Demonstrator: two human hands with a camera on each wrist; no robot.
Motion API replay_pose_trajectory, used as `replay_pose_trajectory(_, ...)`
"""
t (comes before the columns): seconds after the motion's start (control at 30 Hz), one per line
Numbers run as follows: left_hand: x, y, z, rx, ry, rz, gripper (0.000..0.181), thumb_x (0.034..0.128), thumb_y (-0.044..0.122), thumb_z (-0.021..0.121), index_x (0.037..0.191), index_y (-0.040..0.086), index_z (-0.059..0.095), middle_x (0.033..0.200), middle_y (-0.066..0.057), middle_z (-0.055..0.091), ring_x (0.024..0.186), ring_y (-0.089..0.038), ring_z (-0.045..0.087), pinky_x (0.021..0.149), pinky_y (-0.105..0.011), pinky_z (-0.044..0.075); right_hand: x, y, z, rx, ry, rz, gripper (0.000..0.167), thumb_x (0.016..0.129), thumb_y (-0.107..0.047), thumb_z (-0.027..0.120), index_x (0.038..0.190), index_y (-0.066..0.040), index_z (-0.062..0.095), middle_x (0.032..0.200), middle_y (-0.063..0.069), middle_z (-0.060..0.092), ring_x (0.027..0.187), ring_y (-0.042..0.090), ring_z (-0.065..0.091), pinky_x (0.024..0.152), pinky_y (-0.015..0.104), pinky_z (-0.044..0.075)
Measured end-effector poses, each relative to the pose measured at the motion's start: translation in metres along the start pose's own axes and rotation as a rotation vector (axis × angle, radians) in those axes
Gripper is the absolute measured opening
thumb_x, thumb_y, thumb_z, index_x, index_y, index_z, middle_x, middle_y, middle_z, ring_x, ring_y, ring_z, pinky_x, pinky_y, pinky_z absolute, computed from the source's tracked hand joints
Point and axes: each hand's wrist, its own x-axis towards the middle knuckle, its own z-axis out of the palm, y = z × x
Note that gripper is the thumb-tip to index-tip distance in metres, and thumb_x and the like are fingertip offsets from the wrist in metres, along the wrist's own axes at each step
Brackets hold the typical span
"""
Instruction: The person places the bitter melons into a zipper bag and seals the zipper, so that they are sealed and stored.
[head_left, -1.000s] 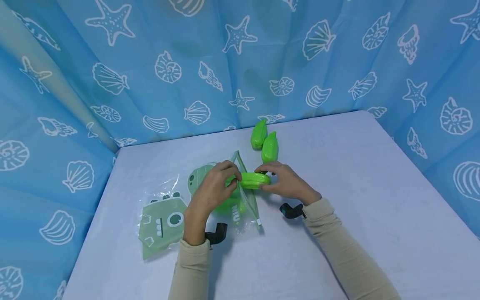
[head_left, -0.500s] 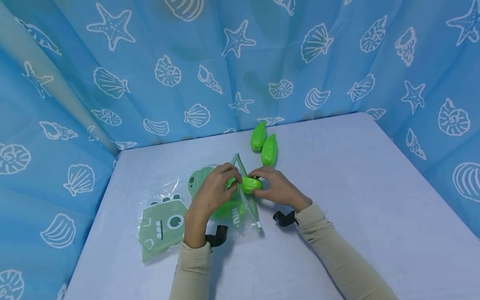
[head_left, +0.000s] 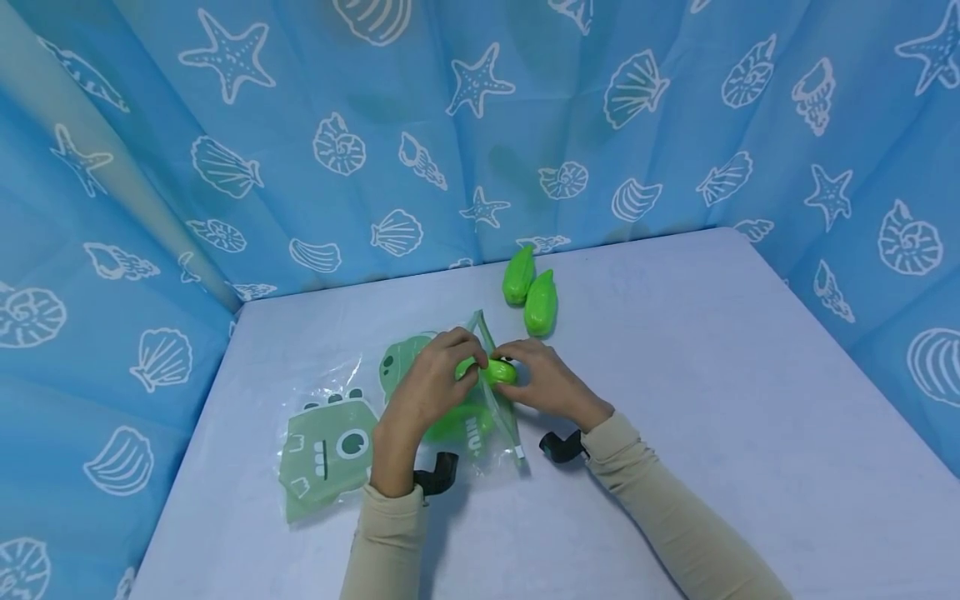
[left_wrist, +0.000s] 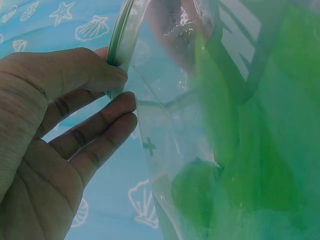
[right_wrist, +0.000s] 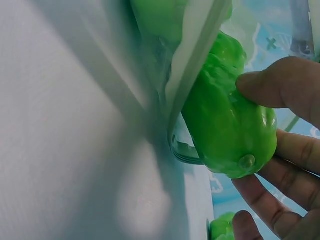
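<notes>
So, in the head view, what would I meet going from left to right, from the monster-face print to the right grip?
Monster-face print, second green print, left grip, held green vegetable, right grip.

At the slider zip bag (head_left: 476, 454), counted once, are two hands: one left hand (head_left: 429, 379) and one right hand (head_left: 551, 382). Two ridged green vegetables (head_left: 541, 304) lie beyond the bag, one more vegetable (right_wrist: 232, 120) is at its mouth, and at least one sits inside, though the film blurs the exact number. Two black wrist cameras (head_left: 437, 473) and two beige sleeves (head_left: 667, 508) are on its near side.
</notes>
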Motion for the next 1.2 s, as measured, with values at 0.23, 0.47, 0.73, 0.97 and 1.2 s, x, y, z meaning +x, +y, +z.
replay_pose_trajectory(0.23, 0.001, 0.004, -0.002, -0.051, -0.016, -0.010, 0.013, 0.0876, -0.005, 0.070, 0.092, 0.007, 0.072, 0.105, -0.004, 0.064, 0.096, -0.025, 0.061, 0.084, -0.035, 0.053, 0.002, 0.000, 0.003, -0.014, -0.006, 0.014, 0.041, 0.091, -0.016, 0.073, 0.130, -0.009, 0.064, 0.133, 0.009, 0.060, 0.124, 0.030, 0.051, 0.105, 0.063, 0.032)
replay_pose_trajectory(0.47, 0.001, 0.003, 0.001, -0.037, -0.030, -0.029, 0.013, 0.0872, -0.006, 0.070, 0.092, 0.006, 0.072, 0.105, -0.005, 0.064, 0.096, -0.025, 0.062, 0.084, -0.035, 0.053, 0.005, 0.000, 0.009, -0.050, -0.019, 0.042, 0.043, 0.090, -0.013, 0.074, 0.131, -0.010, 0.064, 0.135, 0.011, 0.060, 0.128, 0.032, 0.048, 0.102, 0.066, 0.031)
replay_pose_trajectory(0.73, 0.000, 0.001, 0.001, -0.045, -0.019, -0.030, 0.014, 0.0873, -0.007, 0.069, 0.091, 0.006, 0.072, 0.104, -0.004, 0.064, 0.096, -0.026, 0.062, 0.083, -0.035, 0.052, 0.007, 0.004, 0.009, -0.107, 0.023, 0.040, 0.041, 0.092, -0.021, 0.074, 0.131, -0.009, 0.063, 0.135, 0.011, 0.060, 0.127, 0.032, 0.049, 0.098, 0.063, 0.033)
replay_pose_trajectory(0.97, 0.000, 0.000, 0.002, -0.032, -0.010, -0.027, 0.014, 0.0874, -0.007, 0.069, 0.091, 0.007, 0.073, 0.102, -0.002, 0.064, 0.095, -0.022, 0.061, 0.083, -0.033, 0.052, 0.010, 0.016, 0.004, -0.176, 0.311, 0.121, 0.047, 0.092, -0.032, 0.074, 0.127, -0.003, 0.063, 0.115, 0.011, 0.062, 0.109, 0.031, 0.053, 0.088, 0.052, 0.036)
replay_pose_trajectory(1.2, 0.000, 0.002, 0.002, -0.043, -0.021, -0.037, 0.013, 0.0883, -0.005, 0.068, 0.092, 0.007, 0.074, 0.103, -0.001, 0.064, 0.095, -0.018, 0.059, 0.085, -0.032, 0.052, 0.021, 0.030, -0.008, -0.252, 0.461, 0.252, 0.063, 0.091, -0.038, 0.073, 0.134, 0.002, 0.052, 0.126, 0.019, 0.050, 0.116, 0.039, 0.042, 0.089, 0.054, 0.031)
